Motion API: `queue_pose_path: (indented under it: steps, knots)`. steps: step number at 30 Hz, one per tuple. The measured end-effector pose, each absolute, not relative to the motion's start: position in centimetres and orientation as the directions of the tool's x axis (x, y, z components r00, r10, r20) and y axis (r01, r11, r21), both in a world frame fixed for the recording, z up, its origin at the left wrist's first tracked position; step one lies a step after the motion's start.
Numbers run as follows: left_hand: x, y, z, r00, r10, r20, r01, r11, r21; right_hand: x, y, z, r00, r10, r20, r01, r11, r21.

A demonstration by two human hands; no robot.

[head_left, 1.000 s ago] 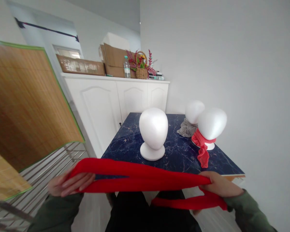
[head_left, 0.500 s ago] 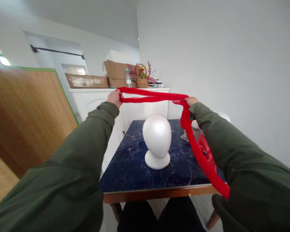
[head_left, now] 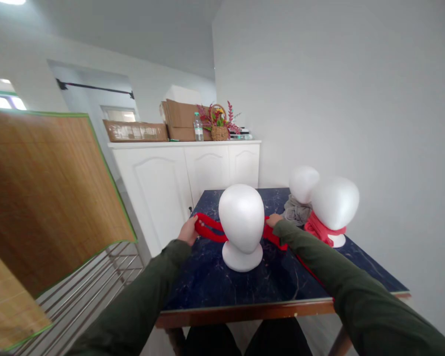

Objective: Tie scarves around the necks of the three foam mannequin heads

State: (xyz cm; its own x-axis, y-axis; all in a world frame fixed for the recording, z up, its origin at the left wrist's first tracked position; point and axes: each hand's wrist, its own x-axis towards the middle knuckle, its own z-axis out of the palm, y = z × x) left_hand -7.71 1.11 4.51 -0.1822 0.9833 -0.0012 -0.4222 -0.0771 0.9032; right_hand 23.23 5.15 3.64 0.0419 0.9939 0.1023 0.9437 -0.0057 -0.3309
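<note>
Behind foam head [head_left: 241, 217], scarf [head_left: 208, 230] between grips

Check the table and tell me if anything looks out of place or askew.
Nothing stands out. All three foam heads stand upright on the table: the near one has the red scarf passing behind it, held by the left hand and right hand. The other two wear scarves.
</note>
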Motion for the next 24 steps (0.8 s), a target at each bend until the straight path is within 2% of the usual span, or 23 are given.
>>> queue_pose_path:
  steps: [2, 6, 8, 10, 14, 18, 22, 24]
  knots:
    - [-7.5, -2.1, 2.2, -0.073, 0.997, 0.018, -0.402, -0.046, 0.914, 23.0, 3.5, 2.0, 0.038, 0.997, 0.072, 0.943, -0.012, -0.333]
    - [-6.0, -7.6, -0.5, 0.314, 0.935, 0.164, -0.156, -0.119, 0.980, 22.4, -0.3, 0.0, 0.013, 0.992, 0.128, 0.938, 0.032, -0.346]
    - [-4.4, -9.0, -1.2, 0.422, 0.885, 0.195, -0.094, -0.171, 0.981, 21.8, -2.1, -0.6, -0.010, 0.987, 0.163, 0.918, 0.074, -0.391]
    - [-2.6, -9.3, -1.8, 0.475, 0.851, 0.224, -0.105, -0.198, 0.975, 21.1, -3.6, -1.3, -0.057, 0.986, 0.157, 0.863, 0.128, -0.489]
    - [0.3, -8.0, -3.5, 0.397, 0.884, 0.248, -0.094, -0.229, 0.969, 20.0, -5.6, -3.2, -0.124, 0.971, 0.203, 0.647, 0.234, -0.726]
    - [2.0, -6.6, -4.8, 0.309, 0.923, 0.228, -0.156, -0.187, 0.970, 18.8, -6.8, -5.5, -0.031, 0.974, 0.222, 0.442, 0.213, -0.871]
    - [3.3, -4.8, -4.6, 0.272, 0.922, 0.276, -0.197, -0.227, 0.954, 16.0, -7.1, -6.3, 0.101, 0.985, 0.142, 0.220, 0.117, -0.968]
    - [3.5, -3.7, -4.5, 0.223, 0.940, 0.257, -0.211, -0.211, 0.954, 14.4, -7.0, -6.3, 0.102, 0.986, 0.135, 0.235, 0.108, -0.966]
